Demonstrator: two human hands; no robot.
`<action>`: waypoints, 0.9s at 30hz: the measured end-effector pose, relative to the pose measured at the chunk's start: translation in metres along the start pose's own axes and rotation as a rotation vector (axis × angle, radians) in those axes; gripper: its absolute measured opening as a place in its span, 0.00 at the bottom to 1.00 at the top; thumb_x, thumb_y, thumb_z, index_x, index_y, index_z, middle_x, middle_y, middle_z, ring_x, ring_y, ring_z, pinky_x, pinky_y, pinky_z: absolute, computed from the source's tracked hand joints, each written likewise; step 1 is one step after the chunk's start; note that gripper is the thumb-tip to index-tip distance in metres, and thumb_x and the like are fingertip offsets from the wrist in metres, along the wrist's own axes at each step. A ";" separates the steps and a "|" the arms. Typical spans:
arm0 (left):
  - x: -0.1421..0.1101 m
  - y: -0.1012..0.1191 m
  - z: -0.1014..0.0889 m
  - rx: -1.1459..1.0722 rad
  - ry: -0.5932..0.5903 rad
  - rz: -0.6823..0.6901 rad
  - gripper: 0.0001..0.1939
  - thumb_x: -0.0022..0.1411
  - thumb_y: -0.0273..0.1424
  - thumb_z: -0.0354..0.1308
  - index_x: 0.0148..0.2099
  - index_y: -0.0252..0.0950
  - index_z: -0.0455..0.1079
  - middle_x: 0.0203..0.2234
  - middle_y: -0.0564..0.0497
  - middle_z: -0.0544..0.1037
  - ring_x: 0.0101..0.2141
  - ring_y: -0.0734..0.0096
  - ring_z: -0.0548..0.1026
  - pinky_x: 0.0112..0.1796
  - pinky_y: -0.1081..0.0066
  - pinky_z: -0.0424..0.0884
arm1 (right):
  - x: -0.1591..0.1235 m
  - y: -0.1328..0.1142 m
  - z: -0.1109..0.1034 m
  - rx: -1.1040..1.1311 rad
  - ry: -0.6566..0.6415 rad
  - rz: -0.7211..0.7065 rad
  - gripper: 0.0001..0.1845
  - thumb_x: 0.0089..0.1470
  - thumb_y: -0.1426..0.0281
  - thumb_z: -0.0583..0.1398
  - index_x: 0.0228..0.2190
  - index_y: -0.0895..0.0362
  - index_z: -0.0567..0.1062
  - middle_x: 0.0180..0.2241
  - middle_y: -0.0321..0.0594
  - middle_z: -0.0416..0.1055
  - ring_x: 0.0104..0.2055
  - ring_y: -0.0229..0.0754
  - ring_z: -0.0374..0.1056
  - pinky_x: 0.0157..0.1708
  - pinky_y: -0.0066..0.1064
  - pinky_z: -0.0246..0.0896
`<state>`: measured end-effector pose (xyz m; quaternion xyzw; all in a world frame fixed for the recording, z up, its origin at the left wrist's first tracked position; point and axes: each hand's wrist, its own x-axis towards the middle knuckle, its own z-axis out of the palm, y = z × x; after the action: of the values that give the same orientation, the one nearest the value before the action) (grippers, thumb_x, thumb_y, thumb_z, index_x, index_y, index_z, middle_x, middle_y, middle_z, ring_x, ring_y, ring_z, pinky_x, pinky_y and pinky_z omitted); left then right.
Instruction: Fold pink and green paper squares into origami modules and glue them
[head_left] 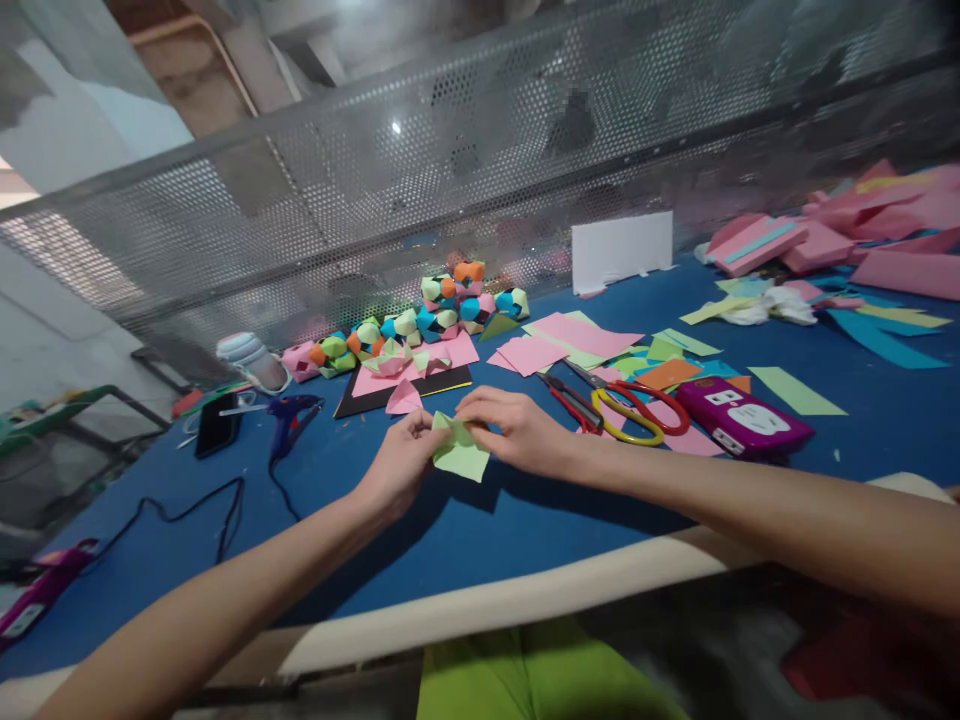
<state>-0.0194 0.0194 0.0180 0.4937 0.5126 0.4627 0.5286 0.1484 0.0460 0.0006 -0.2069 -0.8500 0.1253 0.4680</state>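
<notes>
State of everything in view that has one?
Green paper: creased, held between left hand and right hand
Scissors: lying down, blade opening unclear
Glue gun: lying down, unheld
Phone: screen dark
White board: standing upright
Paper balls: assembled, piled

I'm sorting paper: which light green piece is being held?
The creased piece held in the left hand and right hand; others, like the light green strip by the purple box, lie untouched.
</notes>
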 end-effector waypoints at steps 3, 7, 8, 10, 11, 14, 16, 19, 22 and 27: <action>0.002 -0.004 -0.008 0.029 0.010 0.054 0.13 0.44 0.31 0.64 0.26 0.35 0.61 0.16 0.59 0.68 0.18 0.80 0.65 0.21 0.78 0.57 | 0.005 -0.008 0.005 0.031 -0.004 0.091 0.09 0.53 0.77 0.54 0.32 0.60 0.74 0.35 0.44 0.72 0.38 0.39 0.67 0.38 0.28 0.61; 0.003 -0.007 -0.019 0.085 0.043 0.091 0.13 0.45 0.31 0.62 0.25 0.35 0.59 0.16 0.60 0.66 0.18 0.80 0.64 0.22 0.78 0.57 | 0.014 -0.016 0.016 0.085 0.012 0.365 0.12 0.55 0.73 0.53 0.25 0.61 0.74 0.25 0.36 0.70 0.27 0.34 0.63 0.27 0.25 0.55; 0.004 -0.008 -0.021 0.098 0.047 0.089 0.13 0.46 0.31 0.62 0.25 0.35 0.59 0.16 0.60 0.66 0.18 0.80 0.63 0.22 0.78 0.57 | 0.016 -0.018 0.019 0.109 0.011 0.435 0.14 0.55 0.73 0.53 0.22 0.61 0.74 0.22 0.34 0.68 0.25 0.33 0.61 0.25 0.24 0.53; 0.004 -0.010 -0.026 0.127 0.045 0.076 0.13 0.46 0.31 0.61 0.24 0.36 0.58 0.15 0.61 0.64 0.18 0.81 0.62 0.22 0.78 0.56 | 0.020 -0.019 0.026 0.166 0.010 0.547 0.16 0.56 0.72 0.53 0.21 0.62 0.73 0.19 0.32 0.66 0.22 0.32 0.59 0.21 0.23 0.49; 0.005 -0.010 -0.029 0.143 0.042 0.066 0.13 0.46 0.31 0.61 0.24 0.36 0.57 0.15 0.61 0.64 0.18 0.81 0.61 0.21 0.78 0.55 | 0.022 -0.018 0.030 0.192 0.012 0.584 0.16 0.56 0.71 0.53 0.21 0.62 0.75 0.19 0.32 0.67 0.21 0.32 0.60 0.20 0.23 0.49; 0.009 -0.011 -0.034 0.161 0.036 0.029 0.12 0.47 0.31 0.60 0.24 0.36 0.57 0.15 0.62 0.62 0.18 0.82 0.59 0.21 0.78 0.54 | 0.021 -0.014 0.042 0.232 0.031 0.591 0.13 0.55 0.72 0.53 0.31 0.60 0.79 0.28 0.34 0.76 0.27 0.36 0.69 0.25 0.23 0.59; 0.012 -0.011 -0.036 0.117 0.010 -0.009 0.12 0.47 0.31 0.60 0.25 0.36 0.58 0.15 0.62 0.62 0.18 0.82 0.59 0.21 0.78 0.54 | 0.018 -0.009 0.049 0.199 0.048 0.511 0.14 0.55 0.73 0.53 0.37 0.58 0.79 0.36 0.37 0.78 0.35 0.39 0.73 0.34 0.26 0.66; 0.020 -0.012 -0.038 0.016 -0.073 -0.077 0.13 0.47 0.31 0.62 0.27 0.36 0.59 0.16 0.62 0.65 0.19 0.81 0.62 0.22 0.78 0.58 | 0.010 0.002 0.055 0.109 0.047 0.349 0.17 0.55 0.75 0.53 0.42 0.57 0.77 0.43 0.39 0.76 0.44 0.40 0.73 0.44 0.29 0.67; 0.030 -0.018 -0.040 -0.001 -0.143 -0.117 0.12 0.47 0.31 0.64 0.30 0.35 0.63 0.18 0.60 0.68 0.20 0.80 0.65 0.24 0.78 0.60 | 0.004 0.010 0.056 0.061 0.030 0.283 0.18 0.55 0.75 0.52 0.44 0.58 0.76 0.44 0.40 0.75 0.45 0.40 0.72 0.47 0.30 0.67; 0.043 -0.028 -0.043 0.161 -0.210 -0.089 0.10 0.50 0.34 0.62 0.32 0.32 0.70 0.24 0.55 0.72 0.25 0.76 0.68 0.27 0.75 0.63 | 0.006 0.015 0.056 0.040 0.035 0.562 0.16 0.55 0.73 0.54 0.42 0.57 0.78 0.42 0.37 0.76 0.43 0.40 0.74 0.45 0.28 0.69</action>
<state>-0.0611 0.0619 -0.0132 0.5570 0.5115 0.3417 0.5580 0.1015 0.0612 -0.0304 -0.4272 -0.7484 0.2633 0.4336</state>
